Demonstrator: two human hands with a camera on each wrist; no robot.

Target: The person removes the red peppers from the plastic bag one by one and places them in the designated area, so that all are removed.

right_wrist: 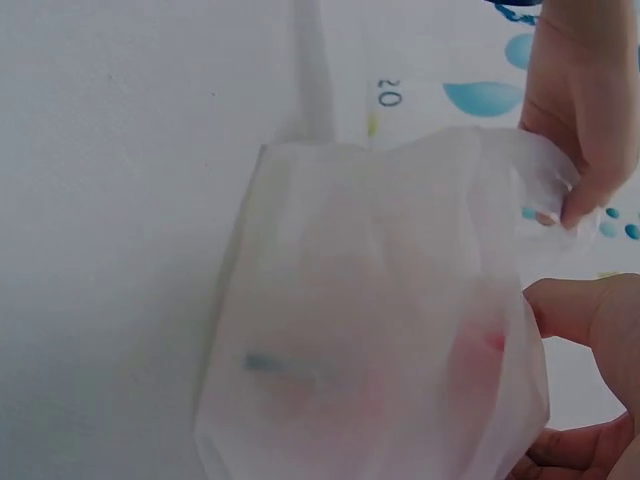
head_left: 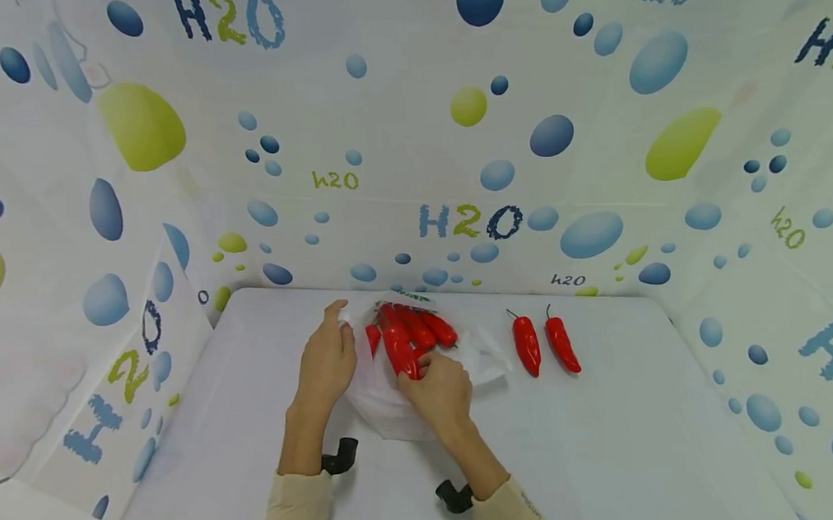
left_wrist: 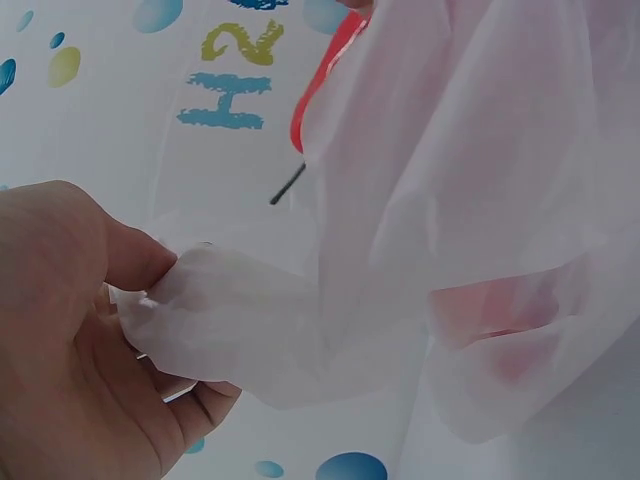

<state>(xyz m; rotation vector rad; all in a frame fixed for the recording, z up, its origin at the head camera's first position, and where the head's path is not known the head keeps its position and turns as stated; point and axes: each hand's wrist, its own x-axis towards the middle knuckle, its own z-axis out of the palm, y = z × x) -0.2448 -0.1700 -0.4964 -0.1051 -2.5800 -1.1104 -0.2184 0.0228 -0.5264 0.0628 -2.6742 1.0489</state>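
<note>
A whitish translucent plastic bag (head_left: pixel 393 419) lies on the table with several red peppers (head_left: pixel 416 326) in and at its opening. My left hand (head_left: pixel 327 359) pinches the bag's edge between thumb and fingers, seen closely in the left wrist view, where the hand (left_wrist: pixel 90 330) pulls the film out sideways. With my right hand (head_left: pixel 439 390) I hold a long red pepper (head_left: pixel 396 340) by its lower end at the bag's mouth. Its dark stem (left_wrist: pixel 288 185) points down in the left wrist view. In the right wrist view, bag film (right_wrist: pixel 370 290) hides most of the peppers.
Two more red peppers (head_left: pixel 527 348) lie side by side on the white table (head_left: pixel 638 414), right of the bag. Black curved pieces (head_left: pixel 340 456) sit at both wrists. A wall sheet (head_left: pixel 405 129) with blue and green spots stands behind the table.
</note>
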